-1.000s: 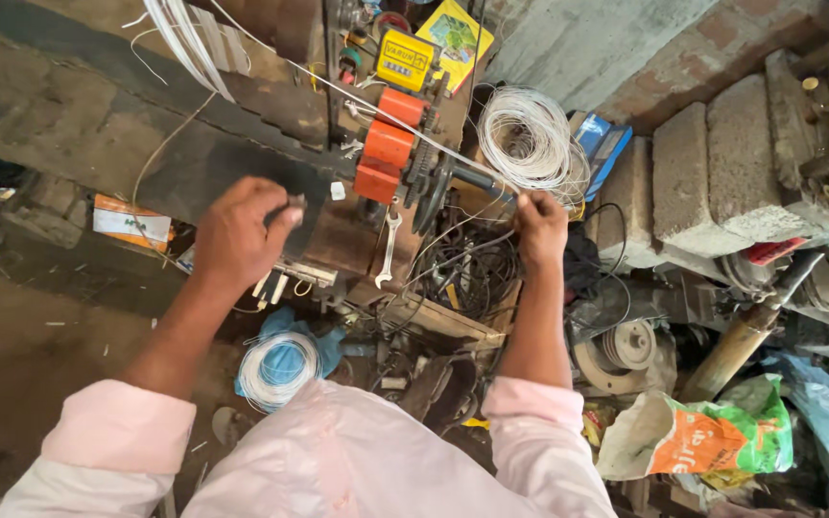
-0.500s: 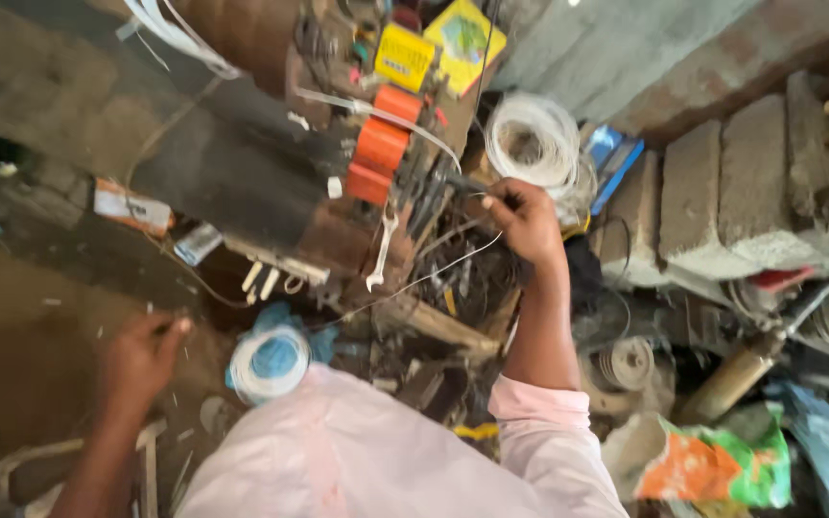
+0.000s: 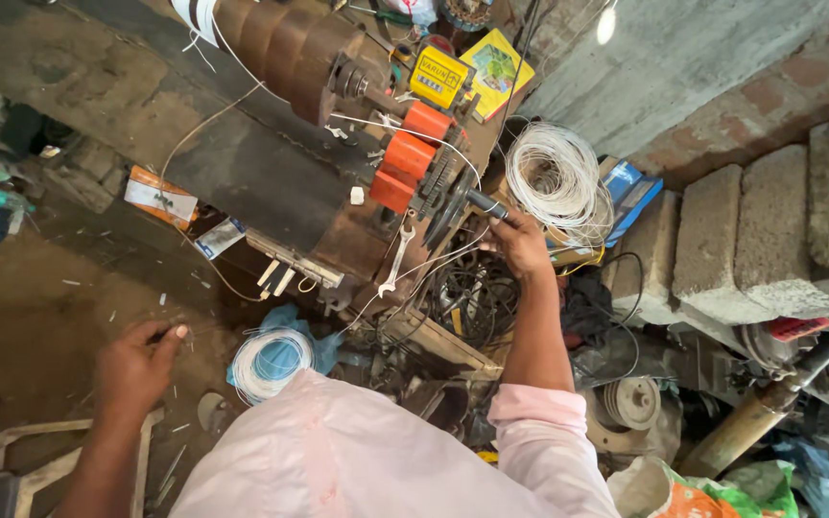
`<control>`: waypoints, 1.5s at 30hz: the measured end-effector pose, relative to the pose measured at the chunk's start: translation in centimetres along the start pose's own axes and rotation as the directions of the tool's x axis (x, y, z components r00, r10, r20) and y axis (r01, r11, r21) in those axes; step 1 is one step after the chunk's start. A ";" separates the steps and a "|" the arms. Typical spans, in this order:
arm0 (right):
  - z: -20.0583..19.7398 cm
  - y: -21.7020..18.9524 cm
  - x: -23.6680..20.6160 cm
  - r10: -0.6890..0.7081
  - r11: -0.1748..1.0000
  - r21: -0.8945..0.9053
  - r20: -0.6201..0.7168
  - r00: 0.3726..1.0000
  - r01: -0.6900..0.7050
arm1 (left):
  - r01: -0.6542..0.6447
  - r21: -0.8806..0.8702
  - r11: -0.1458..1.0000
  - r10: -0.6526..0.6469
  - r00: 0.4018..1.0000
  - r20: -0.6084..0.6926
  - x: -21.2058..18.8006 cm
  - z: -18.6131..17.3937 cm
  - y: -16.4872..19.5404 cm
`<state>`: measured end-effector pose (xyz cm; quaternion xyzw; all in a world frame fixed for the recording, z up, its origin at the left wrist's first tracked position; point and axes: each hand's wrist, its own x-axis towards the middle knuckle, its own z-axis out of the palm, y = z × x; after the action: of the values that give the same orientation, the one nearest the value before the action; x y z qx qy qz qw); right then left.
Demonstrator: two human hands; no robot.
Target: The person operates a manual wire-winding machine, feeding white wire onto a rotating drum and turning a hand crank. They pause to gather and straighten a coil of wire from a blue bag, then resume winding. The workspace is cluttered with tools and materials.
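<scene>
Black crank handle (image 3: 484, 202) of the rusty winding machine (image 3: 314, 206) at frame centre, I see my right hand (image 3: 520, 242) clenched around it, orange blocks (image 3: 405, 158) beside, white wire coil (image 3: 556, 179) upper right, left hand (image 3: 136, 369) lower left, fingers curled on something small I cannot make out, blue-cored wire spool (image 3: 271, 363) near it.

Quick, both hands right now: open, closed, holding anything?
Left hand: closed, pinching a thin white wire.
Right hand: closed around the dark crank handle of the rusty winding machine.
</scene>
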<state>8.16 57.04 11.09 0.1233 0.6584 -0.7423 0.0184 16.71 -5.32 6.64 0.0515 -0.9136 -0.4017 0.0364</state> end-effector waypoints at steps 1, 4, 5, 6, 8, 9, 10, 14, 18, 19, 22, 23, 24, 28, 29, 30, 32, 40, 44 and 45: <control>0.2 -0.4 -0.6 0.005 0.999 -0.052 -0.007 1.000 -0.006 | -0.007 -0.023 1.000 0.007 1.000 -0.006 -0.1 0.0 -0.1; 0.7 -1.7 -2.3 0.024 0.992 -0.120 -0.047 0.999 -0.030 | 0.016 -0.011 1.000 -0.016 1.000 -0.005 -0.3 0.2 -0.4; 0.7 -1.9 -2.9 0.037 0.990 -0.130 -0.066 0.997 -0.046 | 0.036 0.006 0.999 -0.036 0.999 0.004 -0.5 0.4 -0.6; 0.7 -2.1 -3.4 0.006 0.986 -0.167 -0.114 0.994 -0.025 | 0.024 -0.009 1.000 -0.024 1.000 0.006 -0.6 0.7 -0.7; 0.6 -2.5 -4.1 -0.063 0.970 -0.244 -0.194 0.979 0.014 | 0.007 -0.037 0.999 -0.007 1.000 0.003 -0.8 1.1 -1.2; 0.5 -2.5 -4.4 -0.111 0.955 -0.295 -0.231 0.967 0.039 | 0.036 -0.027 0.999 -0.036 0.999 0.011 -0.9 1.3 -1.5; 0.5 -2.6 -4.6 -0.163 0.937 -0.343 -0.264 0.951 0.065 | 0.063 -0.015 0.998 -0.063 0.998 0.016 -0.9 1.4 -1.8; 1.2 -2.0 -6.3 -0.424 0.828 -0.516 -0.322 0.847 0.218 | -0.089 0.000 0.996 0.089 0.996 -0.005 -1.6 0.5 -3.7; 4.9 0.1 -10.0 -0.624 0.711 -0.544 -0.198 0.755 0.445 | -0.004 -0.117 0.993 0.004 1.000 -0.005 -3.0 -1.0 -5.9; 6.4 0.7 -11.3 -0.588 0.734 -0.524 -0.174 0.790 0.432 | -0.018 -0.148 0.989 0.019 1.000 0.004 -3.8 -1.5 -6.5; 12.2 2.8 -15.4 -0.547 0.728 -0.559 -0.122 0.828 0.398 | 0.008 -0.083 0.996 -0.006 1.000 0.030 -4.3 -3.3 -8.5; 14.4 3.4 -16.8 -0.549 0.677 -0.631 -0.089 0.831 0.379 | 0.021 -0.098 0.995 -0.014 0.998 0.066 -4.1 -4.1 -9.4; 16.5 4.1 -18.3 -0.537 0.623 -0.698 -0.052 0.842 0.354 | 0.044 -0.110 0.993 -0.032 0.994 0.107 -4.2 -4.7 -10.4; 25.2 7.1 -23.2 -0.408 0.616 -0.756 -0.068 0.910 0.221 | 0.151 -0.140 0.979 -0.117 0.968 0.223 -5.4 -6.7 -15.6; 27.1 7.9 -24.4 -0.385 0.620 -0.750 -0.035 0.922 0.230 | 0.150 -0.107 0.983 -0.122 0.965 0.231 -5.6 -7.0 -17.2; 28.9 8.8 -25.7 -0.345 0.629 -0.743 -0.001 0.939 0.230 | 0.163 -0.066 0.984 -0.142 0.959 0.245 -6.1 -7.2 -18.8; 31.7 10.4 -27.9 -0.338 0.540 -0.799 0.081 0.938 0.263 | 0.194 -0.039 0.980 -0.173 0.934 0.312 -6.9 -7.4 -21.7; 34.6 21.8 -25.6 0.183 0.696 -0.712 0.057 0.981 -0.088 | 0.018 -0.207 0.978 0.035 0.967 0.251 -6.2 1.5 -27.4; 35.1 34.3 -18.5 0.320 0.707 -0.694 0.142 0.937 -0.136 | 0.242 -0.156 0.958 -0.162 0.901 0.402 -4.4 10.1 -32.5; 35.4 37.8 -16.3 0.304 0.692 -0.717 0.187 0.934 -0.081 | 0.136 -0.151 0.979 -0.070 0.922 0.382 -3.6 12.3 -34.0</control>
<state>25.54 15.07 -18.71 0.0655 0.8623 -0.4416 0.2389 21.15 -18.76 -26.78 0.0187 -0.8610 -0.4838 -0.1555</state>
